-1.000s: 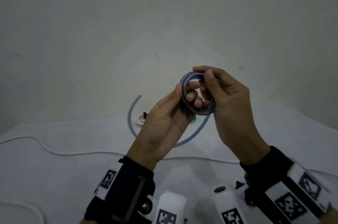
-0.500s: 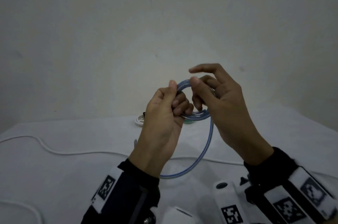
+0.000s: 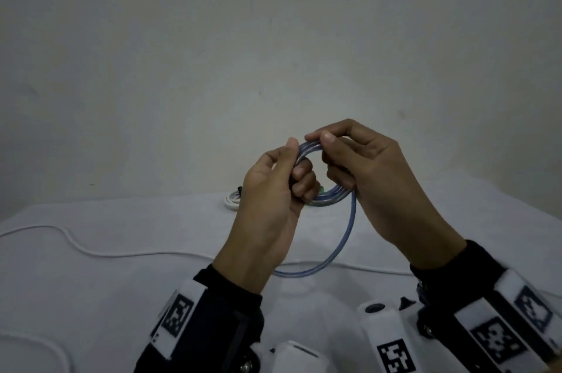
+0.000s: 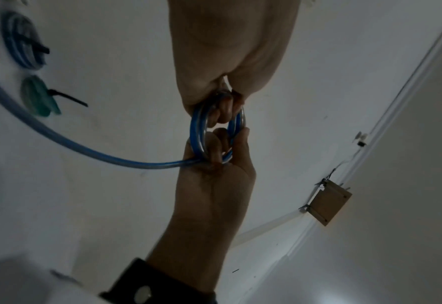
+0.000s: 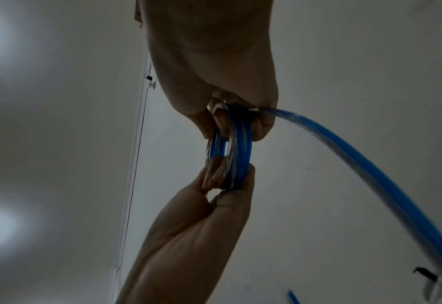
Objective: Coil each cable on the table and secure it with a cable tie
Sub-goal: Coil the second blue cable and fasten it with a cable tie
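Both hands hold the blue cable [image 3: 330, 199] coil up between them: left hand [image 3: 273, 199] gripping one side, right hand [image 3: 374, 178] pinching the top (another loop just went on), its loose tail now shorter, hanging below them

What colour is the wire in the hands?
Blue, see-through: the cable shows best in the right wrist view.

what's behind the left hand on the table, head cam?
Behind the left hand, a small white cable coil shows at its left edge and a green sliver peeks past its fingers. The left wrist view shows a green coil lying tied there; the hand covers the rest.
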